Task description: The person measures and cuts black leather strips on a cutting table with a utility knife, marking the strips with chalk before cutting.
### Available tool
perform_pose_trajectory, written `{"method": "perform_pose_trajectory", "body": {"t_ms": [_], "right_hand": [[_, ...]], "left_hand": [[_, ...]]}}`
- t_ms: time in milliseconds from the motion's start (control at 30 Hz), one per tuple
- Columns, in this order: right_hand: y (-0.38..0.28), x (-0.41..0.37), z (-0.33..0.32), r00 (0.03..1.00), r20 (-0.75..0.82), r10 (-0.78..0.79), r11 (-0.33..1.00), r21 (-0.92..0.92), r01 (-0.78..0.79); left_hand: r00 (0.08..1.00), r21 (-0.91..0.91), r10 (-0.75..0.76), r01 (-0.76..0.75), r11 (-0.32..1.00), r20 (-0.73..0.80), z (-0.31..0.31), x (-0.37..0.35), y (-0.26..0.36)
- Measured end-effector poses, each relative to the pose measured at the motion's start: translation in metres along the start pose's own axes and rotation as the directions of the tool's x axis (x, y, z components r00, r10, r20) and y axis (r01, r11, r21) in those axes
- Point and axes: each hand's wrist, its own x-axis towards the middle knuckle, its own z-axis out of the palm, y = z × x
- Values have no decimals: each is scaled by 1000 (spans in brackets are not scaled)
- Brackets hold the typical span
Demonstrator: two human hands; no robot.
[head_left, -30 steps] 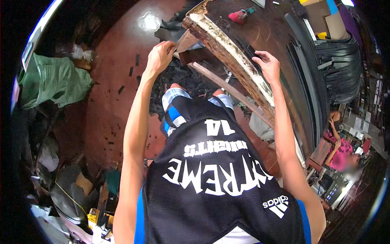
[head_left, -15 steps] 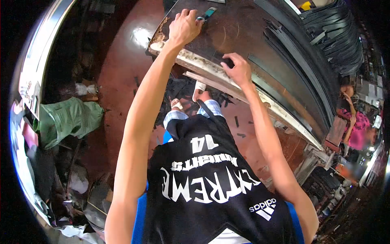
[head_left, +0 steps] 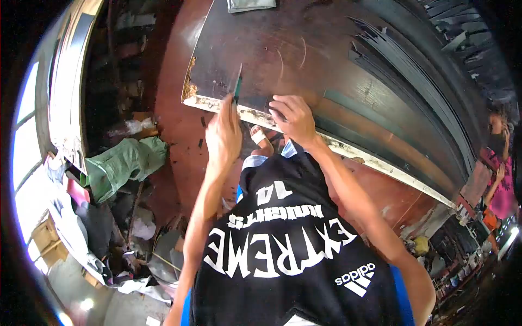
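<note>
My left hand (head_left: pixel 223 133) is closed around a utility knife (head_left: pixel 237 88) with a teal body, its pointed tip directed away from me over the dark tabletop (head_left: pixel 261 49). My right hand (head_left: pixel 294 118) rests at the near edge of the table, fingers curled inward. A dark patch shows under those fingers; I cannot make out whether it is a held piece or the table. Close to the right hand, long flat dark strips (head_left: pixel 370 127) lie along the tabletop.
Bundled black strips (head_left: pixel 413 81) run along the table's right side. A folded grey cloth (head_left: pixel 251 5) lies at the far edge. On the left stands a green sack (head_left: pixel 128 165) among scraps. Another person (head_left: pixel 500 174) in pink is at the far right.
My left hand has come back toward me with the knife, from over the tabletop to the near edge. The right hand has shifted slightly left and lower, and the view has moved.
</note>
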Motion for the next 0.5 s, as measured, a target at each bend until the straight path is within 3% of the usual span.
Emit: {"method": "perform_pose_trajectory", "body": {"t_ms": [200,300,433,500], "right_hand": [[-3,6,-2,999,-36,23,998,64,-21],[1,2,0,999,-19,29,999,45,-28],[1,-1,-2,998,65,18,1000,0,-18],[0,0,-2,997,75,18,1000,-10,-17]], "left_hand": [[994,-104,-75,83,991,85,9,-67,10],[995,124,26,-37,992,92,4,-65,35],[992,223,-63,38,974,106,6,-53,51],[993,245,-31,2,970,112,4,-48,53]]}}
